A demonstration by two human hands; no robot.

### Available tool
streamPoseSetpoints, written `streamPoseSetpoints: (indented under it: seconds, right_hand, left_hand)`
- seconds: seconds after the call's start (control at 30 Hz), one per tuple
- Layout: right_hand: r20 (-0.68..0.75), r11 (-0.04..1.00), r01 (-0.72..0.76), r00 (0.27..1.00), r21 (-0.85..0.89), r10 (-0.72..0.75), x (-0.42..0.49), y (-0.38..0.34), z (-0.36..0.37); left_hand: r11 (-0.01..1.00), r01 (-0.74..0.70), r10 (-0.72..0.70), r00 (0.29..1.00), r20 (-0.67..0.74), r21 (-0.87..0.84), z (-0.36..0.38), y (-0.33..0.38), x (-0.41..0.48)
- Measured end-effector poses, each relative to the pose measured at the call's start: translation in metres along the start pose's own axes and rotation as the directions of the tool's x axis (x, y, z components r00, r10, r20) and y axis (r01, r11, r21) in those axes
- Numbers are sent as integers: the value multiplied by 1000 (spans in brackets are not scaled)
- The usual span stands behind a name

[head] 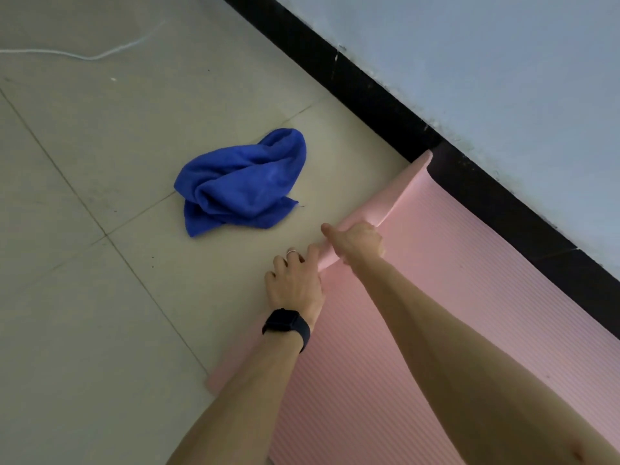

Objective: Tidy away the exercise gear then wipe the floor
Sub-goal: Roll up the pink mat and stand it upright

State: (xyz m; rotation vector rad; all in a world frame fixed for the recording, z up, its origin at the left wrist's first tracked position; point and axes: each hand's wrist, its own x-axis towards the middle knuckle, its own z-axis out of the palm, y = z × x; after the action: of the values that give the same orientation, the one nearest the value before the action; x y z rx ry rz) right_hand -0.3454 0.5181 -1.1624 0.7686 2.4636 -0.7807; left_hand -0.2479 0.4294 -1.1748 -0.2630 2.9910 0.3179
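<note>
A pink ribbed exercise mat [453, 263] lies on the tiled floor along the wall. Its far short edge is lifted and curled back over itself. My right hand [359, 241] grips that curled edge near its middle, fingers wrapped over the fold. My left hand [295, 280], with a ring and a black watch on the wrist, holds the same edge at the mat's left corner, its fingers curled at the fold. A crumpled blue cloth [241, 186] lies on the floor just beyond the mat, apart from both hands.
A black skirting board [385, 95] and a pale wall [503, 62] run diagonally along the mat's right side. A thin white cord [84, 55] lies on the floor at the far left. Beige floor tiles [84, 263] stretch to the left.
</note>
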Motion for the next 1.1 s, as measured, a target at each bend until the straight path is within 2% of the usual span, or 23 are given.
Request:
streamPoseSetpoints:
  seconds: [0.1, 0.17, 0.2, 0.27, 0.33, 0.4, 0.47, 0.5, 0.53, 0.57, 0.6, 0.63, 0.67, 0.7, 0.73, 0.83, 0.9, 1.0, 1.1]
  right_hand:
    - [-20, 993, -65, 998, 94, 67, 6, 11, -2]
    - [18, 954, -80, 997, 290, 78, 6, 28, -7]
    - [72, 897, -102, 994, 430, 79, 4, 39, -9]
    - [174, 749, -158, 983, 643, 59, -2, 61, -13]
    - [173, 738, -156, 984, 657, 54, -6, 76, -11]
    - [104, 808, -113, 992, 579, 65, -9, 82, -8]
    - [-50, 925, -62, 995, 375, 87, -14, 84, -9]
    - [-173, 973, 9, 984, 230, 32, -19, 86, -11]
    - [-286, 991, 128, 952, 41, -111, -25, 89, -14]
    - [-328, 947, 261, 892, -187, -310, -31, 93, -20]
    - [-272, 837, 381, 821, -393, -502, -34, 100, -24]
    - [-149, 702, 475, 763, -530, -629, -33, 109, -30]
    - [-22, 594, 542, 727, -595, -686, -28, 119, -36]
    - [63, 542, 571, 722, -617, -689, -25, 130, -42]
    - [93, 535, 579, 728, -615, -679, -24, 141, -48]
    - [32, 557, 577, 711, -597, -702, -28, 165, -61]
    - [15, 574, 548, 731, -608, -682, -36, 181, -65]
    - [60, 568, 505, 779, -649, -624, -48, 198, -72]
    - [-33, 620, 452, 791, -641, -611, -61, 185, -83]
  left_hand:
    - [986, -148, 156, 982, -107, 73, 12, -9, -6]
    - [970, -226, 236, 962, -135, 88, 13, -11, -8]
    - [968, -244, 250, 960, -129, 56, 12, -11, -9]
    - [973, -213, 206, 975, -81, -93, 5, -9, -12]
    - [960, -90, 112, 992, 65, -266, -8, -8, -9]
    - [949, -6, 85, 968, 236, -314, -15, -9, -3]
    - [953, 29, 80, 935, 346, -300, -19, -5, 0]
    - [958, 27, 77, 936, 344, -285, -18, -1, -1]
    - [965, 3, 83, 946, 314, -262, -18, 4, -4]
    - [973, -40, 102, 959, 265, -227, -17, 10, -10]
    - [978, -87, 127, 969, 211, -189, -15, 16, -18]
    - [980, -128, 155, 973, 172, -155, -11, 21, -28]
    - [977, -159, 179, 973, 145, -139, -6, 25, -37]
    - [970, -187, 207, 970, 128, -153, -2, 28, -45]
    - [957, -210, 236, 964, 120, -201, 0, 30, -50]
    - [900, -217, 253, 966, 48, -378, -4, 23, -49]
    - [934, -208, 231, 972, 45, -289, -3, 13, -45]
    - [972, -190, 222, 930, 294, -135, 9, 15, -61]
    - [961, -245, 272, 921, 278, -129, 28, 41, -99]
